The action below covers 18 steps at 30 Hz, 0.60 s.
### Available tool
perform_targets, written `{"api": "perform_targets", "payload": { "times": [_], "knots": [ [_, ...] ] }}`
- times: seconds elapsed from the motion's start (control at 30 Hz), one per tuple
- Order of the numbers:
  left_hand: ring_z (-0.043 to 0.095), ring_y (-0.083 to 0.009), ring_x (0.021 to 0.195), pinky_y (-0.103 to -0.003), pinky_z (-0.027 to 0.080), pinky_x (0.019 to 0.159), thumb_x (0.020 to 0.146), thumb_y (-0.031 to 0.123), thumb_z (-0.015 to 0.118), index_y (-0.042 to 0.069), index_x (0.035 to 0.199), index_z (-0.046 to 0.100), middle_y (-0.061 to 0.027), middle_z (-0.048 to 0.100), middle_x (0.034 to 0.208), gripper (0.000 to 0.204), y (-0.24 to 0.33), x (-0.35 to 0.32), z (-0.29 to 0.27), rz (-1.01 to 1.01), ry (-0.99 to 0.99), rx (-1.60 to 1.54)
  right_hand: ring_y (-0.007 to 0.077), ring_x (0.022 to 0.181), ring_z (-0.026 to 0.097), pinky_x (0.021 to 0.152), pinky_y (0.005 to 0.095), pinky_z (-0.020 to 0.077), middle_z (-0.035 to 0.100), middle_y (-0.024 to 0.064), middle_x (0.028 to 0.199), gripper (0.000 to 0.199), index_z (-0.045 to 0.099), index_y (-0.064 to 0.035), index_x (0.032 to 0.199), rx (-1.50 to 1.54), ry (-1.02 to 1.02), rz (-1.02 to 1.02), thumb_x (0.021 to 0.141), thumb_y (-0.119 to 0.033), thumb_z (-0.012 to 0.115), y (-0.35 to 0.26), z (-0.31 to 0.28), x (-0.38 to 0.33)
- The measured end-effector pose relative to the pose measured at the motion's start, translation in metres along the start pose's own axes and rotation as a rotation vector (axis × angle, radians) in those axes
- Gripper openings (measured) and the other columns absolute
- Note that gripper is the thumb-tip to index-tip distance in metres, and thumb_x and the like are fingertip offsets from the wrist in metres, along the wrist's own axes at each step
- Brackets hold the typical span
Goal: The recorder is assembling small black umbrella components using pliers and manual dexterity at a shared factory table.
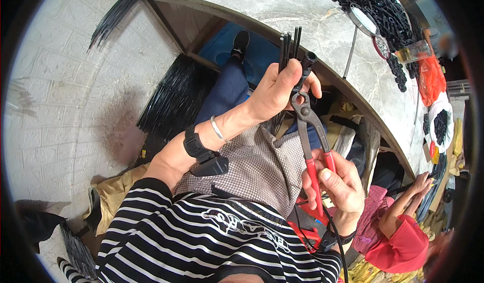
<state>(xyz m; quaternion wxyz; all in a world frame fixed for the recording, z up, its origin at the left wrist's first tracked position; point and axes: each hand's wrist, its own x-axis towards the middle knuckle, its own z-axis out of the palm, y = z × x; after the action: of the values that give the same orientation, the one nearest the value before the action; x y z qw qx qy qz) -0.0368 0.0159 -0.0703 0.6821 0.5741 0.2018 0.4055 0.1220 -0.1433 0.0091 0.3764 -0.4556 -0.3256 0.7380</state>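
My left hand (280, 89) is closed round several thin black rods (290, 43), whose ends stick up past the fingers. Against its thumb stands a thicker black tubular fitting (306, 66) with a round open end. Red-handled pincers (308, 126) are in my right hand (339, 182), its fingers wrapped round both grips. Just under my left thumb, the pincers' jaws meet the lower part of the fitting. My left fingers partly hide what the jaws grip.
On the curved marble-patterned table (282, 5) lies a heap of small black parts (368, 5), with a round mirror-like dish (363, 20) beside it. Bundles of black rods (176, 91) stand at left. A person in red (398, 242) sits at right.
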Motion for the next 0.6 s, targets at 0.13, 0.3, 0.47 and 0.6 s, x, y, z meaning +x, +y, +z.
{"api": "perform_targets", "payload": {
  "times": [0.13, 0.3, 0.47, 0.6],
  "knots": [
    [0.045, -0.0014, 0.055, -0.017, 0.03, 0.048, 0.079, 0.084, 0.02, 0.007, 0.077, 0.066, 0.0053, 0.051, 0.059, 0.09, 0.006, -0.005, 0.002, 0.01, -0.035, 0.055, 0.012, 0.055, 0.054, 0.048, 0.023, 0.0449, 0.056, 0.0106, 0.079, 0.038, 0.042, 0.0086, 0.121, -0.058, 0.038, -0.005, 0.098, -0.021, 0.047, 0.003, 0.007, -0.007],
    [0.046, -0.0023, 0.055, -0.018, 0.031, 0.048, 0.077, 0.085, 0.022, 0.006, 0.075, 0.066, 0.0049, 0.051, 0.059, 0.091, 0.002, -0.005, 0.005, 0.005, -0.056, 0.068, 0.0111, 0.049, 0.051, 0.045, 0.0231, 0.0433, 0.055, 0.0083, 0.073, 0.036, 0.043, 0.0073, 0.119, -0.07, 0.072, 0.071, 0.098, -0.022, 0.046, 0.008, 0.005, -0.011],
    [0.045, -0.002, 0.049, -0.017, 0.03, 0.044, 0.082, 0.078, 0.031, 0.003, 0.074, 0.065, 0.0045, 0.049, 0.054, 0.083, -0.006, -0.003, 0.004, 0.009, -0.001, -0.046, 0.013, 0.052, 0.054, 0.047, 0.0242, 0.0459, 0.058, 0.011, 0.078, 0.039, 0.042, 0.008, 0.123, -0.047, 0.071, 0.076, 0.098, -0.022, 0.046, 0.014, 0.006, -0.004],
    [0.045, -0.0016, 0.049, -0.016, 0.03, 0.043, 0.08, 0.081, 0.028, 0.001, 0.083, 0.065, 0.0046, 0.049, 0.056, 0.089, -0.009, 0.005, 0.003, -0.047, 0.072, -0.066, 0.0177, 0.063, 0.062, 0.054, 0.0265, 0.0503, 0.062, 0.0179, 0.094, 0.047, 0.037, 0.0089, 0.131, -0.02, 0.103, -0.043, 0.097, -0.022, 0.048, 0.01, -0.002, 0.002]
  ]
}}
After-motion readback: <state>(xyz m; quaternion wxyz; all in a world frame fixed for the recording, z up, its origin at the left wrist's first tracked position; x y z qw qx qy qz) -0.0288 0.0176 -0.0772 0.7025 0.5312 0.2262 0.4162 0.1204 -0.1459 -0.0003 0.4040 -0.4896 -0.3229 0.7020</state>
